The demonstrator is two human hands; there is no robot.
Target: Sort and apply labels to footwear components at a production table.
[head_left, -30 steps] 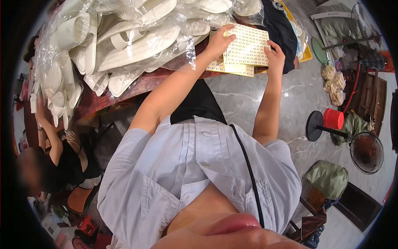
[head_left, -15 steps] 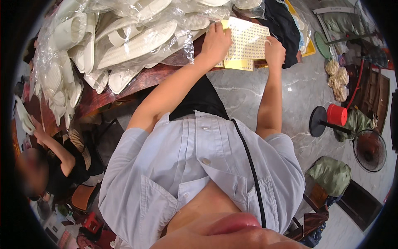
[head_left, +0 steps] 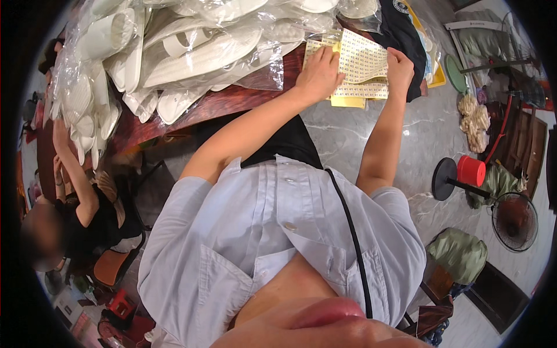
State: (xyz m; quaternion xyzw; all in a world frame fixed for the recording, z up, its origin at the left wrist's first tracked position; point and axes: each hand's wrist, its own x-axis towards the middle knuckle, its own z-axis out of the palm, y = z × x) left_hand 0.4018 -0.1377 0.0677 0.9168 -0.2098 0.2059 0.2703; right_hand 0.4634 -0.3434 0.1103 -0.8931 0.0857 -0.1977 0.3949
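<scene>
At the table's edge I have several yellow sheets of small printed stickers [head_left: 362, 90], lying over one another. My left hand [head_left: 319, 74] is closed over their left part, fingers bent, thumb toward the middle. My right hand [head_left: 400, 69] pinches the right edge of the top sticker sheet [head_left: 362, 55], which bends up from those below. Just left of my left hand are white slippers [head_left: 203, 61] in clear plastic bags, heaped on the reddish-brown table [head_left: 197, 113]. A black cloth item [head_left: 397, 26] lies beyond my right hand.
A yellow tray [head_left: 439, 77] edges the table's right end. On the right are a red container [head_left: 471, 170], a fan [head_left: 515, 221] and a covered stool [head_left: 458, 255]. At the left, a person in black [head_left: 87, 214] reaches toward the slipper heap beside an orange-brown chair [head_left: 111, 267].
My left hand has shifted down over the sheets, exposing more of their left part. The top sheet now curves in my right hand. At left, the other person's arm has moved up toward the heap.
</scene>
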